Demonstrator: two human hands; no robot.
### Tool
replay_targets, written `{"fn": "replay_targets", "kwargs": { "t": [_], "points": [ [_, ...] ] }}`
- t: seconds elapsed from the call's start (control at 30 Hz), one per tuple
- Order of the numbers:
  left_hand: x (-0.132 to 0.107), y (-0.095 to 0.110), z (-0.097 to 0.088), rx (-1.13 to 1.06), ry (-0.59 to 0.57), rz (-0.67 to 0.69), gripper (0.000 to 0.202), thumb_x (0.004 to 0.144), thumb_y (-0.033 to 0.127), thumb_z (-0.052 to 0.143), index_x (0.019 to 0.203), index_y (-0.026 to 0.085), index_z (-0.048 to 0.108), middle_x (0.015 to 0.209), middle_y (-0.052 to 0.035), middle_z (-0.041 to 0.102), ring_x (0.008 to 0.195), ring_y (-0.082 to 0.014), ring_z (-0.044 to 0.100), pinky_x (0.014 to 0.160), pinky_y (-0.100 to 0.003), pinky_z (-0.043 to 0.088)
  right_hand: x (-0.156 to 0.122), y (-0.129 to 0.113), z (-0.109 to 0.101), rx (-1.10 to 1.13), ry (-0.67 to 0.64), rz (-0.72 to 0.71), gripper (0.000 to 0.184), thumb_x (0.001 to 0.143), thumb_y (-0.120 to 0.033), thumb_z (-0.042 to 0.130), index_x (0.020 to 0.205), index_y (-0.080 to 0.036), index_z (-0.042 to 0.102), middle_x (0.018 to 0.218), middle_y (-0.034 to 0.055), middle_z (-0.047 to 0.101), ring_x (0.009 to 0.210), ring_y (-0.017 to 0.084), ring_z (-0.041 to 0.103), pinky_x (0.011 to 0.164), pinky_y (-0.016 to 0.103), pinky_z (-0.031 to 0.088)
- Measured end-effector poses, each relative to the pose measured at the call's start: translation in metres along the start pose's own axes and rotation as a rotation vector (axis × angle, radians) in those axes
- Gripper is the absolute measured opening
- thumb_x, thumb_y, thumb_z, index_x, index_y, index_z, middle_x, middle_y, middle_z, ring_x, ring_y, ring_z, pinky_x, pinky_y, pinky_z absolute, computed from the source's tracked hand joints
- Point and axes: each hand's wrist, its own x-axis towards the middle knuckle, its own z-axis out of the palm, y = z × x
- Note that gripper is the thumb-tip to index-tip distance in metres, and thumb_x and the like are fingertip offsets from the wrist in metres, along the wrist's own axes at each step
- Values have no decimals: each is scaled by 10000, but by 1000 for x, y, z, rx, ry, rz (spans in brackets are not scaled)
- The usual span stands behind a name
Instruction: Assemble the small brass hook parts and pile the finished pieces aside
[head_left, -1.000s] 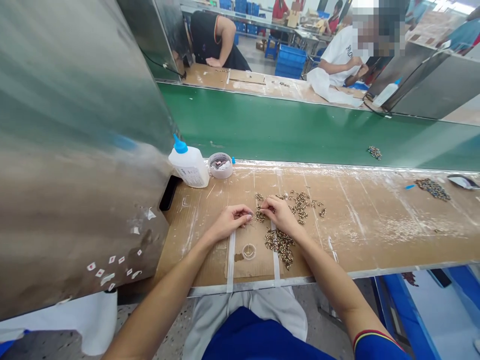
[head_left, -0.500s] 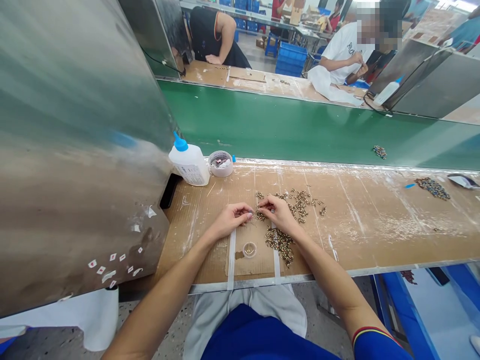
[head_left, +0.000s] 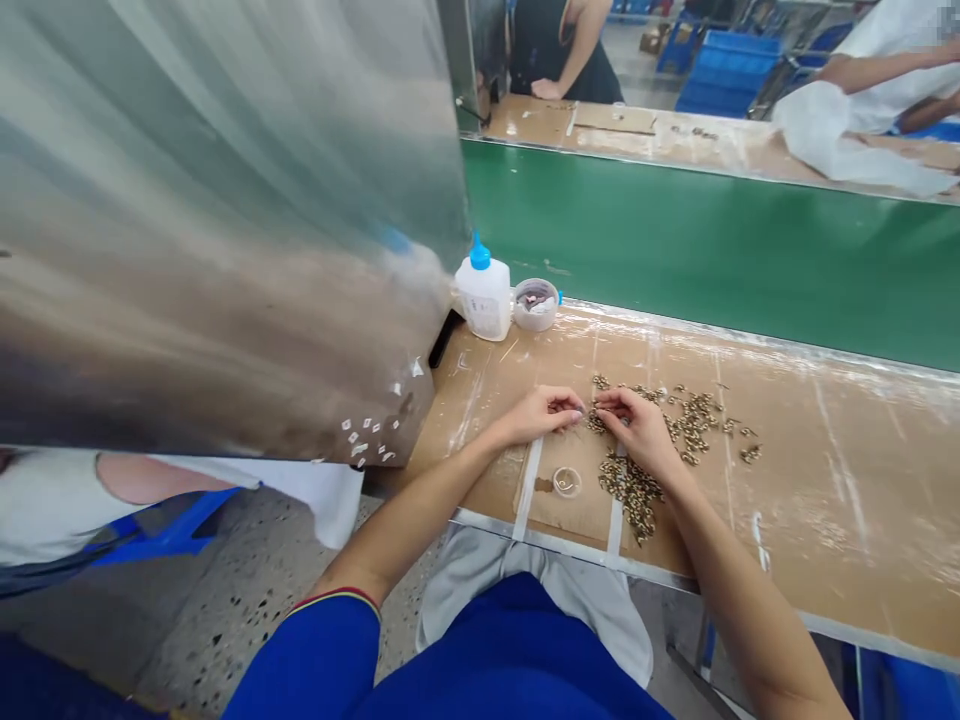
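Note:
My left hand (head_left: 545,412) is closed in a pinch above the cardboard-covered bench (head_left: 795,500), its fingertips on something too small to name. Facing it, my right hand (head_left: 636,425) also pinches, thumb against fingers, at the edge of a pile of small brass-coloured metal pieces (head_left: 634,497). More of these pieces (head_left: 694,425) lie scattered beyond and right of that hand. Below the hands, a small round clear dish (head_left: 567,482) rests on a taped cardboard patch, with a thin golden bit inside.
A white bottle with a blue nozzle cap (head_left: 486,300) stands at the back left beside a round tub (head_left: 535,305) holding scraps. A large metal panel (head_left: 225,250) rises on the left. Behind runs a green belt (head_left: 675,230); across it, two people sit at another bench.
The view has swung left, so the bench and hands appear further right. Both hands stay pinched close together over the same spot.

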Motion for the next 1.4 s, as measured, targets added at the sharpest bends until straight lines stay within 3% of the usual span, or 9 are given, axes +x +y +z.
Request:
{"fn": "replay_targets", "kwargs": {
  "t": [0.23, 0.53, 0.9, 1.17, 1.4],
  "points": [
    [0, -1, 1, -6, -25, 16, 141, 810, 232, 664, 887, 113, 666, 717, 9, 616, 604, -79, 520, 608, -212, 446, -1, 2, -2, 27, -28, 47, 262, 783, -418, 749, 941, -210, 724, 904, 78, 769, 747, 215, 733, 746, 387, 640],
    [1, -2, -1, 36, -29, 31, 166, 823, 237, 655, 925, 112, 694, 758, -12, 648, 648, -89, 535, 633, -216, 421, -2, -9, -5, 23, 3, 26, 300, 822, -428, 733, 1027, -209, 724, 1000, 85, 781, 845, 209, 748, 827, 382, 643],
    [1, -1, -1, 50, -17, 50, 155, 826, 217, 646, 926, 115, 705, 804, -30, 685, 698, -103, 571, 674, -225, 442, -5, -20, -8, -82, 11, -75, 210, 857, -327, 692, 1032, -223, 743, 1016, 79, 786, 886, 225, 742, 864, 409, 617],
    [0, 1, -1, 45, -29, 45, 162, 825, 214, 636, 926, 105, 701, 782, -22, 672, 639, -85, 526, 638, -217, 415, -6, -23, -9, 28, -35, -34, 234, 847, -331, 694, 1051, -218, 722, 1001, 79, 788, 896, 220, 752, 847, 389, 622],
    [1, 1, 1, 37, -32, 37, 147, 823, 227, 644, 907, 115, 687, 764, -14, 653, 644, -88, 528, 648, -223, 421, -5, -20, -10, -8, -63, -22, 263, 820, -249, 684, 1081, -223, 714, 968, 69, 792, 921, 225, 753, 894, 408, 605]
  ]
}}
